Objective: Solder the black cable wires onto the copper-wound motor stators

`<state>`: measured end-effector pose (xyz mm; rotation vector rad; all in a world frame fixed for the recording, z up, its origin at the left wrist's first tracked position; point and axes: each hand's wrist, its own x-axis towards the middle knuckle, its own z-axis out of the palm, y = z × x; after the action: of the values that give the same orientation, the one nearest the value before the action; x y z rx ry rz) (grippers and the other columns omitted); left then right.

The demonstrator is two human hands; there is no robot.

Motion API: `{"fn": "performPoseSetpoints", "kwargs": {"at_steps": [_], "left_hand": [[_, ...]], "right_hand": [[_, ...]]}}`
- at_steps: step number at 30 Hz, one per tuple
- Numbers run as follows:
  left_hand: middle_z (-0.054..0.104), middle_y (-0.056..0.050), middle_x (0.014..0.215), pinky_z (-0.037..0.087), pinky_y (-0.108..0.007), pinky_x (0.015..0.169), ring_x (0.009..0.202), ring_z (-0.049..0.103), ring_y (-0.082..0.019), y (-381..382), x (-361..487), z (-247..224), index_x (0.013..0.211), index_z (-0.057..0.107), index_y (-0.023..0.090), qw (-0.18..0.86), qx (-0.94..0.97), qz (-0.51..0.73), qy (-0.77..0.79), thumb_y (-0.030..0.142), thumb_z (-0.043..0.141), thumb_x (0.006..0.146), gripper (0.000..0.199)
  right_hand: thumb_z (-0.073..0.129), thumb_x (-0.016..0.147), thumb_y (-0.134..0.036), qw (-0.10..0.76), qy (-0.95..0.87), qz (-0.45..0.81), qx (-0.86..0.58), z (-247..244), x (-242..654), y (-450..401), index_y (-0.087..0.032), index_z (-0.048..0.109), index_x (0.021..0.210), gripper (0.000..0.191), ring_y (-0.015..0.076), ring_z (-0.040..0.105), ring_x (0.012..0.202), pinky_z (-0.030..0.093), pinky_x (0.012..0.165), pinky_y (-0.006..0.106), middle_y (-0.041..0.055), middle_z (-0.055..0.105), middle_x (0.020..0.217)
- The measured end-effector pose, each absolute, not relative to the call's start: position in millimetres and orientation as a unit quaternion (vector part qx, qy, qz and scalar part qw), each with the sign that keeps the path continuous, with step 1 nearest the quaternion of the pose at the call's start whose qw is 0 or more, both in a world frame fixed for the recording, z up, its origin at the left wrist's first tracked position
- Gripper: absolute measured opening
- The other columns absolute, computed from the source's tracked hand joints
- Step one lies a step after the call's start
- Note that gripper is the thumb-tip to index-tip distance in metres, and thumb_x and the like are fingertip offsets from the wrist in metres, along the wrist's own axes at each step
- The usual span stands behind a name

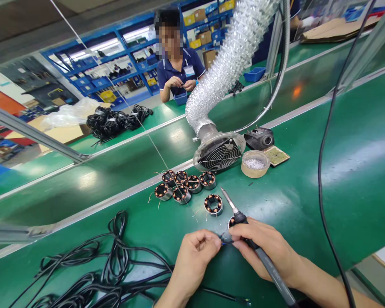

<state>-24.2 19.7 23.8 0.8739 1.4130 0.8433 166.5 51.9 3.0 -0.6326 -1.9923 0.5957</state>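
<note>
Thumb and fingers of my left hand are pinched on thin wire ends, at the lower middle. My right hand is closed around a soldering iron, its tip pointing up and left; its thumb and forefinger also touch the small wires between my hands. A copper-wound stator is partly hidden behind my right fingers. Another stator stands just beyond, and several more are grouped farther left. Black cables lie coiled at the left, some passing beneath my left hand.
A fume extractor on a silver duct hangs behind the stators. Right of it are a round tub, a flat tin and a black device. A black cord hangs at right. Across the bench sits a person.
</note>
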Motion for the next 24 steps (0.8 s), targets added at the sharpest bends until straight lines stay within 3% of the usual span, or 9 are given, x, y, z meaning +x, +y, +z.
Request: {"fn": "performPoseSetpoints", "kwargs": {"at_steps": [5,9,12,16,24], "left_hand": [[0.063,-0.002,0.061,0.037,-0.023,0.06,0.059,0.047,-0.013,22,-20,30,0.068,0.074,0.013,0.587,0.399,0.351,0.611,0.043,0.076,0.071,0.03],[0.063,-0.002,0.061,0.036,-0.024,0.059,0.059,0.045,-0.013,21,-22,31,0.069,0.075,0.013,0.581,0.422,0.331,0.612,0.043,0.072,0.075,0.03],[0.061,-0.001,0.06,0.035,-0.023,0.058,0.059,0.044,-0.013,20,-24,30,0.066,0.073,0.014,0.576,0.445,0.322,0.605,0.041,0.07,0.077,0.029],[0.065,-0.003,0.065,0.038,-0.024,0.061,0.062,0.05,-0.015,17,-26,30,0.069,0.072,0.014,0.56,0.48,0.32,0.595,0.039,0.067,0.08,0.028],[0.064,-0.002,0.068,0.039,-0.023,0.06,0.064,0.053,-0.015,6,-24,29,0.076,0.069,0.016,0.429,0.582,0.277,0.633,0.03,0.052,0.091,0.026]], "right_hand": [[0.05,0.09,-0.003,0.452,-0.813,0.265,-0.254,1,165,49,-0.02,0.056,0.113,0.03,0.0155,0.064,0.075,0.055,0.069,0.027,0.0042,0.07,0.093],[0.054,0.088,-0.006,0.431,-0.813,0.294,-0.26,2,167,48,-0.019,0.053,0.119,0.033,0.0148,0.061,0.072,0.054,0.066,0.025,0.004,0.067,0.09],[0.053,0.089,-0.008,0.393,-0.818,0.338,-0.252,8,167,55,-0.018,0.051,0.123,0.036,0.0146,0.06,0.078,0.054,0.07,0.025,0.0062,0.065,0.099],[0.048,0.093,-0.006,0.331,-0.849,0.359,-0.201,14,163,66,-0.02,0.055,0.115,0.027,0.0146,0.058,0.078,0.05,0.072,0.025,0.0032,0.066,0.094],[0.047,0.093,-0.008,0.356,-0.849,0.317,-0.23,10,161,57,-0.02,0.054,0.116,0.027,0.0162,0.053,0.072,0.045,0.066,0.027,0.0032,0.066,0.09]]}}
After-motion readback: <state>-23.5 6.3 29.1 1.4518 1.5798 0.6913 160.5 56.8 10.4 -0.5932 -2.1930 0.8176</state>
